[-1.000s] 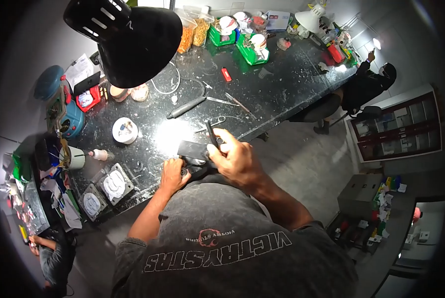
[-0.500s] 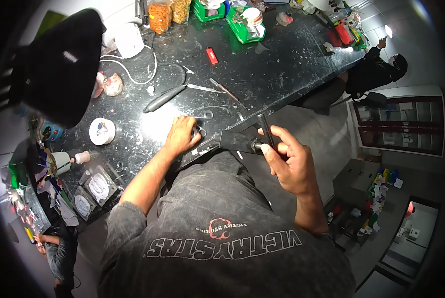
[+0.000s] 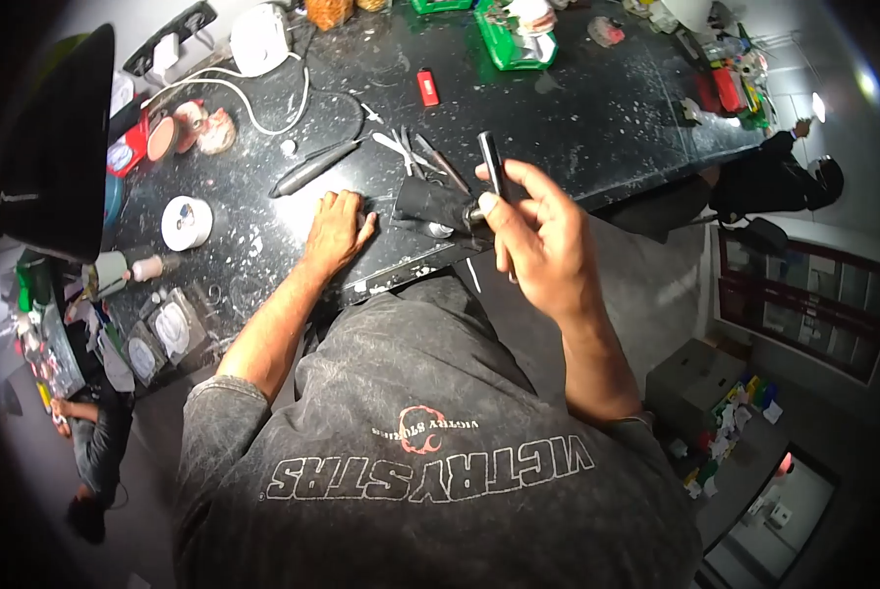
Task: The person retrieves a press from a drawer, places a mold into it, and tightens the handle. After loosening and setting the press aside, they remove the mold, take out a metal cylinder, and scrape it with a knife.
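Observation:
My left hand (image 3: 336, 234) lies palm down on the dark worktop, fingers stretched out and thumb apart, holding nothing. Raised over the bench edge, my right hand (image 3: 540, 236) is closed around a black tool with a tube and block. Its slim dark tube (image 3: 490, 157) points away from me, while its broad tapered block (image 3: 422, 201) reaches left over the worktop. Beyond my left hand lies a thick dark-handled tool (image 3: 314, 169). Thin metal tools (image 3: 395, 149) and a slender brown-handled tool (image 3: 444, 163) lie behind the black block.
A round white tub (image 3: 187, 224) stands to the left, near pinkish casts (image 3: 204, 130). Farther back are a red lighter (image 3: 427, 87) and a green bin (image 3: 519, 44). A black lamp shade (image 3: 57, 147) hangs at left. Other people (image 3: 774, 182) are at both sides.
My right hand has carried the black tool forward and left over the worktop. My left hand has come off the metal finger loops and spread flat. The view has shifted.

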Available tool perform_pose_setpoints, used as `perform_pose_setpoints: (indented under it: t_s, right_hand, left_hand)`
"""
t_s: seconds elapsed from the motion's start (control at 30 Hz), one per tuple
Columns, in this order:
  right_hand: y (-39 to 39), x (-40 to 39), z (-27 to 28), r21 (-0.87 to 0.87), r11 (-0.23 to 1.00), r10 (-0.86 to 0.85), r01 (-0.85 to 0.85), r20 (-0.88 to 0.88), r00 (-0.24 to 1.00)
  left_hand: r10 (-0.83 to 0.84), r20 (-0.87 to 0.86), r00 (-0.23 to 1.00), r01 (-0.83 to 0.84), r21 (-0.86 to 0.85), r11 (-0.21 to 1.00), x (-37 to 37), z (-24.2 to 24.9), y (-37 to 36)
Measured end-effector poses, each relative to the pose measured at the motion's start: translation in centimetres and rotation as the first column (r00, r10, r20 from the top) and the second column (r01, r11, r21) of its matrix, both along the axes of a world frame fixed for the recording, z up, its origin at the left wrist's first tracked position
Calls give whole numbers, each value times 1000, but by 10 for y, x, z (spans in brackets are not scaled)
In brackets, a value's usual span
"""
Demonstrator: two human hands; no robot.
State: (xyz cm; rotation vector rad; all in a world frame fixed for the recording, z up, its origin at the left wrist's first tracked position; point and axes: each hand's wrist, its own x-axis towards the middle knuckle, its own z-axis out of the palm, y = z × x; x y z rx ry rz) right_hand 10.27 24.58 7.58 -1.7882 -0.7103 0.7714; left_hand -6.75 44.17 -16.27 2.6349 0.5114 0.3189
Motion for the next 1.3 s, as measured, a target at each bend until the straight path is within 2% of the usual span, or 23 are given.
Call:
perform_pose_setpoints:
  t_s: [0.03,0.1,0.13,0.2,0.23,0.33,0.37,0.47,0.6,0.67,0.73,0.8,0.83,0.87,0.93,0.97,1.07,1.13,1.2,1.23,1.27,1.3]
  right_hand:
    - [6,2,-2,6,1000,10,-10,-26,1000]
    - [13,2,-2,12,999,33,-33,-46,998]
    - [16,2,-2,23,999,29,-28,-53,998]
    - [20,0,0,35,999,28,-26,-55,998]
    - [20,0,1,28,999,37,-36,-57,998]
    - [22,-5,-1,22,999,46,-45,-43,998]
    - [24,-5,-5,36,998,47,-45,-52,998]
    - [24,-10,-6,29,999,35,-33,-52,998]
    - [19,-9,-13,48,998,52,-52,-3,999]
    - [18,-12,-17,66,997,47,-45,-28,999]
    - [18,-16,-18,94,995,18,-16,-17,1000]
    - [17,-18,-11,4,999,33,-34,107,994]
    - [15,-17,-16,14,998,49,-53,189,981]
    - [14,-14,-19,19,999,44,-49,189,981]
    - [11,-9,-22,-28,994,111,-108,362,926]
    - [10,-8,-19,-61,993,117,-101,386,915]
    - [8,-1,-24,-34,996,92,-86,445,891]
    - [9,2,-26,-23,997,74,-72,454,888]
    - [9,4,-26,-38,996,84,-75,437,895]
    - [9,4,-25,-35,996,85,-78,436,896]
    - [8,3,-24,-39,997,80,-70,441,894]
    - [8,2,-23,-45,997,78,-65,443,893]
  left_hand:
    - [18,-5,1000,-18,5,1000,0,2,-2]
    - [6,166,986,-27,127,992,3,5,-4]
    - [18,173,985,-41,129,991,-1,5,-4]
    - [76,194,978,-69,-40,997,-22,1,-6]
    - [88,230,969,-86,-18,996,-38,1,-11]
    - [-92,341,936,169,-203,964,-35,17,-32]
    - [-71,355,932,167,-248,954,-24,22,-42]
    - [-78,52,996,90,-322,942,12,36,-52]
    - [-104,51,993,114,-262,958,32,33,-60]
    - [-32,-68,997,5,-361,933,37,30,-61]
    - [-9,-4,1000,7,-393,920,40,17,-63]
    - [62,96,993,-2,-524,851,44,15,-65]
    - [53,95,994,4,-523,852,44,14,-67]
    - [56,143,988,24,-503,864,46,15,-67]
    - [62,237,969,55,-458,887,48,17,-67]
    - [44,277,960,57,-346,937,48,16,-68]
    - [-31,270,962,98,-239,966,44,20,-67]
    - [-53,219,974,119,-299,947,39,36,-65]
    - [-23,96,995,67,-484,873,29,45,-63]
    - [24,140,990,82,-702,707,21,33,-65]
    - [28,134,991,75,-701,709,13,35,-61]
    - [86,116,989,70,-907,414,3,43,-56]
